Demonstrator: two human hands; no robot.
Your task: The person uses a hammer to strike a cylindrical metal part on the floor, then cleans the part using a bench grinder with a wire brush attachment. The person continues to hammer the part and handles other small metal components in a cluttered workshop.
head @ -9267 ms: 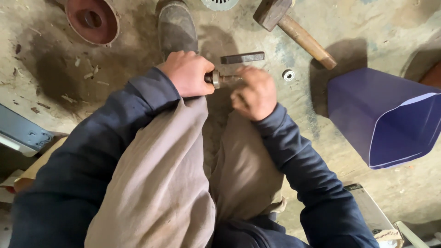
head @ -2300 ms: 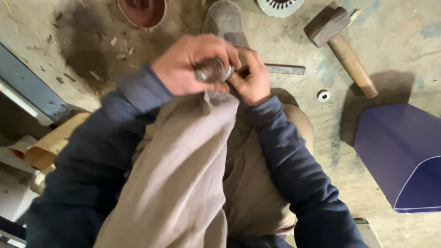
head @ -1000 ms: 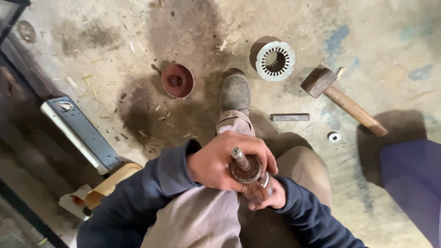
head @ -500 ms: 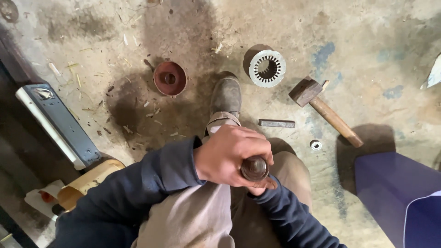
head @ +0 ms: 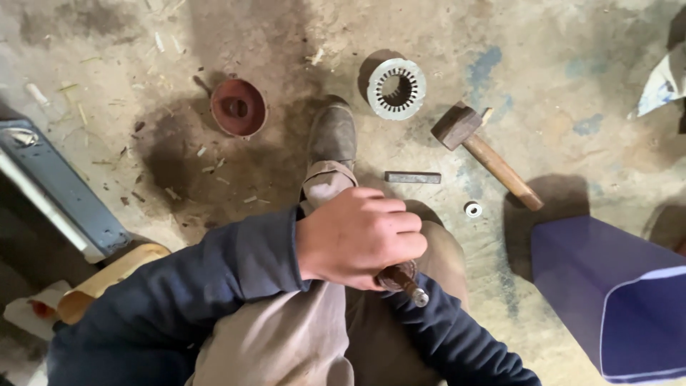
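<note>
One hand is plain to see: the left hand [head: 361, 237], its fingers [head: 400, 223] curled tight around a rusty rotor [head: 396, 275] whose steel shaft [head: 414, 292] pokes out below the knuckles, over the person's lap. The right hand is hidden beneath it (only the dark sleeve [head: 446, 339] shows), so whether its fingers are closed on the part cannot be told.

Judging from how things lie, the motor looks already taken apart, with the rotor out of its housing. The ring-shaped stator core [head: 396, 88] sits alone on the concrete floor [head: 543, 78], well apart from the hands, just beyond the toe of the shoe [head: 332, 134]. The red end cap [head: 238, 107] lies to the left of the shoe on a dark oily patch. A hammer [head: 486, 154] with a wooden handle rests untouched to the right of the stator core, a short flat metal bar [head: 412, 176] lies between shoe and hammer, and a small bearing [head: 473, 209] sits near the hammer's handle end.

What is left seems to be work on the rotor itself; nothing shows whether anything remains mounted on its shaft, since the hand covers most of it. A blue bin [head: 614, 300] stands at the right.
</note>
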